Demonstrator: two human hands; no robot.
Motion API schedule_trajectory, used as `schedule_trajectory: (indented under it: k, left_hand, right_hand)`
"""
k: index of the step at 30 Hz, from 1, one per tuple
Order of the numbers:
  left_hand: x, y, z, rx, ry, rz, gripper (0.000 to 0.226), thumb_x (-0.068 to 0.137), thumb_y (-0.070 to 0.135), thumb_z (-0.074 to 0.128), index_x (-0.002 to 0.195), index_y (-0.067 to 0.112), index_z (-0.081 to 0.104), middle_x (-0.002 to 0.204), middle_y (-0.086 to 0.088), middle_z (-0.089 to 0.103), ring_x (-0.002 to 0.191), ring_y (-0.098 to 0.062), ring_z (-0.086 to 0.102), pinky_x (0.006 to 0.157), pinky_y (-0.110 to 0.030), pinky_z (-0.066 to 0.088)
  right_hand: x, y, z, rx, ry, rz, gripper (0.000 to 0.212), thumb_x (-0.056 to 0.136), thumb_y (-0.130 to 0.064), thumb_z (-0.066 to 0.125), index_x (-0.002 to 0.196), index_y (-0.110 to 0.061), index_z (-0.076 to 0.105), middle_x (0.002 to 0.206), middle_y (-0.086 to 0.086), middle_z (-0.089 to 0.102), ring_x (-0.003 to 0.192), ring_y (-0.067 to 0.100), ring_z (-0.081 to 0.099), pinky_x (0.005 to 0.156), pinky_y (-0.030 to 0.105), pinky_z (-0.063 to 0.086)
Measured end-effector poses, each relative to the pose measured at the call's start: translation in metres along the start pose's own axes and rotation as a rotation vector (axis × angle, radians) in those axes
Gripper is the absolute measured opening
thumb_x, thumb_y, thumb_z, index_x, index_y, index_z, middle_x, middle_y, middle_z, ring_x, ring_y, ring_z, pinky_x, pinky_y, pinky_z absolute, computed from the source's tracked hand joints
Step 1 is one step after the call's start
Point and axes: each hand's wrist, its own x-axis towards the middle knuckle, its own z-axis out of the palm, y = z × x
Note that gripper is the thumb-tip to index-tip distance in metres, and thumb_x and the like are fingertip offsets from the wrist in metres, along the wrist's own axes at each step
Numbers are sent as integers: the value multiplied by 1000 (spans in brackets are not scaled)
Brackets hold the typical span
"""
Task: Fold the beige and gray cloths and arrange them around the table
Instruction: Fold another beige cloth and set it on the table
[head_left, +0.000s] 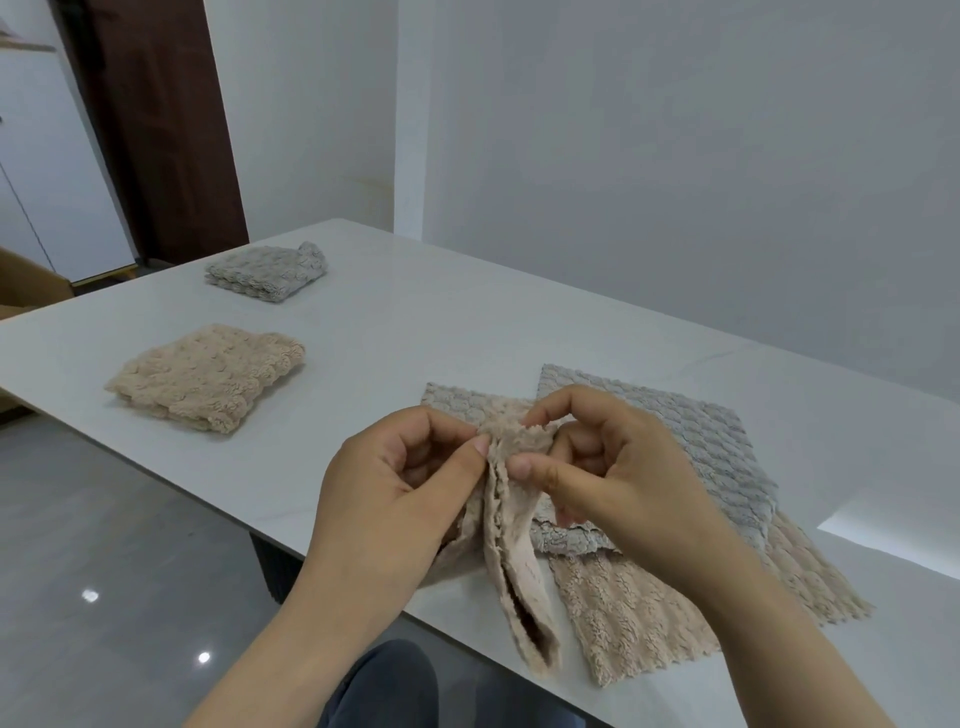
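Both hands are pinching the top edge of a beige cloth (511, 545) held up above the near edge of the worktop (426, 332), the left hand (395, 483) and right hand (597, 457) meeting at its corners while it is hanging doubled. A folded beige cloth (208, 382) and a folded gray cloth (267, 270) are already lying on the worktop, well apart from each other. The step in hand is probably folding this third cloth; next it likely needs halving again and setting down, with the flat gray cloth (675, 441) and the flat beige cloth (649, 613) waiting.
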Motion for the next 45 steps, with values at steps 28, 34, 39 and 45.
schedule_trajectory:
  k: [28,34,39,45]
  left_hand:
    - [2,10,-2,35,10,-44,11,83,19,66,74,20,73,63,4,71,51,-2,60,44,-14,43]
    - [-2,11,-2,45,15,8,14,67,36,69,73,25,75,67,9,73,58,-1,65,49,-13,47]
    - [-2,9,-3,159,33,51,4,75,24,73,75,28,75,72,13,73,70,-3,69,63,-22,56]
    - [1,7,-6,189,58,81,8,79,23,69,73,26,74,71,10,72,68,-5,68,61,-27,54]
  right_hand:
    - [0,-7,2,-205,144,-91,26,68,-38,80,67,-22,59,64,-7,58,65,3,53,60,18,41]
    - [1,-3,2,-214,151,-88,26,70,-35,81,68,-22,59,65,-1,59,64,7,53,60,19,41]
    - [1,-3,4,-226,144,-93,25,71,-33,81,67,-22,59,62,-7,57,62,3,51,59,15,40]
    - [-1,0,2,-251,137,-88,24,70,-42,79,70,-25,61,64,-10,57,65,4,54,60,16,41]
